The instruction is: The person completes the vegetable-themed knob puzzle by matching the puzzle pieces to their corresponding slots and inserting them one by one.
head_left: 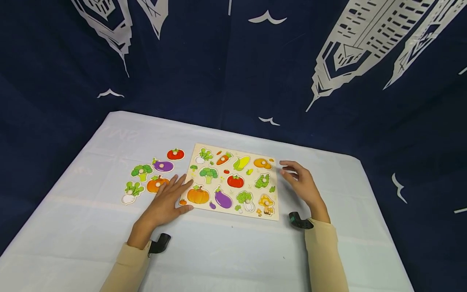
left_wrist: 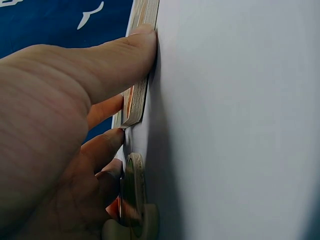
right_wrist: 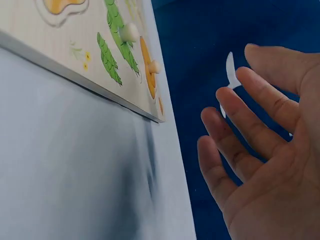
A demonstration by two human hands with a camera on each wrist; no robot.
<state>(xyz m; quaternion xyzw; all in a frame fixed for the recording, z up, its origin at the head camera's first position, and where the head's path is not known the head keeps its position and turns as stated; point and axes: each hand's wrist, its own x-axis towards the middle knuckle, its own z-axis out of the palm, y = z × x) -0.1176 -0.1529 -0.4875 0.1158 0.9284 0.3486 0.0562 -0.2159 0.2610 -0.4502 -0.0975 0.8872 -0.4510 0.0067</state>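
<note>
A wooden vegetable puzzle board (head_left: 219, 177) lies flat on the table. My left hand (head_left: 164, 205) rests at its lower left corner with fairly straight, spread fingers; in the left wrist view, the thumb (left_wrist: 125, 55) touches the board's edge. Beyond the right edge, my right hand (head_left: 304, 186) hovers apart from the board, fingers loosely bent and holding nothing. Left of the board lie loose knobbed pieces: a tomato (head_left: 175, 154), an eggplant (head_left: 163, 166), a broccoli (head_left: 142, 172), a pumpkin (head_left: 154, 185) partly behind the left fingers, and a white radish (head_left: 129, 196).
Knobbed pieces sit in the board, among them asparagus (head_left: 262, 181), leafy cabbage (head_left: 246, 201) and mushroom (head_left: 266, 204). A white cloth covers the table (head_left: 233, 255). Behind it hangs a dark blue curtain (head_left: 219, 73) with white building prints. Each wrist wears a black device.
</note>
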